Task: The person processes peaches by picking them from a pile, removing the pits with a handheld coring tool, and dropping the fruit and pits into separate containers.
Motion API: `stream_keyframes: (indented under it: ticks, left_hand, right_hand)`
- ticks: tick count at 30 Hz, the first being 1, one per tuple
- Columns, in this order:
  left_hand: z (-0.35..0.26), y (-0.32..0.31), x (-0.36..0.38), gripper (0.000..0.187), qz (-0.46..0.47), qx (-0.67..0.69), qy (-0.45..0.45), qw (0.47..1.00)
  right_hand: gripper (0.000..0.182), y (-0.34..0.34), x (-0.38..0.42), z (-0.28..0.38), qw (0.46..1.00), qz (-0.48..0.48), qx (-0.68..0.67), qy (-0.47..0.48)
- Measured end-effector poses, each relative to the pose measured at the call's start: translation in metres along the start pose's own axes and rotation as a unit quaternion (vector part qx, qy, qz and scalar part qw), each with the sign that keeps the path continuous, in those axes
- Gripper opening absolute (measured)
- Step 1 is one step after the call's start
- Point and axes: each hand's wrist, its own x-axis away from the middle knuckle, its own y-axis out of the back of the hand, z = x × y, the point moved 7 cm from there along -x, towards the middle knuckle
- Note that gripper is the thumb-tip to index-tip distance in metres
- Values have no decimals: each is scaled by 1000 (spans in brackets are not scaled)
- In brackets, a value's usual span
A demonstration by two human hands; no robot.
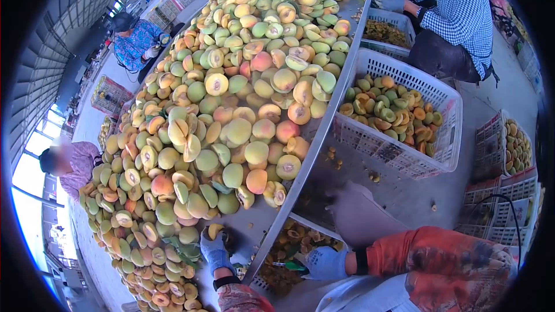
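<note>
My left hand [215,252], in a blue glove, is at the near edge of a big heap of halved peaches [237,130]. Its fingers are closed around a yellow peach piece [215,230]. My right hand [325,263], gloved too, grips a small green-handled tool [295,266] whose thin tip points left; the tip's exact shape is too small to tell. Below that hand is a crate [315,224] of brown-yellow pits and scraps. The peaches lie on a metal table [245,219], some cut side up, others skin up.
The table's raised metal rim [312,160] runs between the heap and the crates. A white crate [448,138] of peach halves stands on the right. Beyond it sits a person in a checked shirt [457,20]. Two more people [136,43] are across the table. Stacked crates [503,196] stand far right.
</note>
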Motion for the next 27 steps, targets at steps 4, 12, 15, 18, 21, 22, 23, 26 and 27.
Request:
stream_keyframes:
  ticks: [4, 12, 15, 18, 21, 22, 23, 26, 27]
  left_hand:
    - [-83, 50, 72, 39, 40, 581, 149, 799]
    - [-112, 76, 198, 47, 74, 763, 149, 625]
    - [-109, 82, 221, 43, 20, 740, 186, 646]
    - [-106, 96, 238, 38, -30, 714, 200, 670]
    - [-98, 108, 247, 33, -113, 680, 175, 703]
    - [-101, 112, 251, 35, -103, 657, 161, 730]
    - [-104, 115, 253, 37, -92, 633, 146, 755]
    - [-91, 105, 253, 36, -123, 637, 136, 749]
    - [-91, 105, 254, 36, -122, 638, 136, 748]
  right_hand:
    - [27, -2, 16, 9, 998, -62, -27, 16]
    - [37, 36, 15, 102, 974, -63, 161, 148]
    - [41, 25, 21, 131, 918, -97, 316, 220]
    - [46, 10, 32, 150, 874, -75, 414, 245]
    - [45, -2, 40, 154, 871, -54, 430, 233]
    - [44, -2, 43, 156, 893, -47, 381, 234]
    - [44, -1, 45, 158, 913, -40, 332, 235]
    - [43, 2, 51, 152, 955, -33, 190, 226]
    - [43, 1, 52, 152, 955, -33, 191, 225]
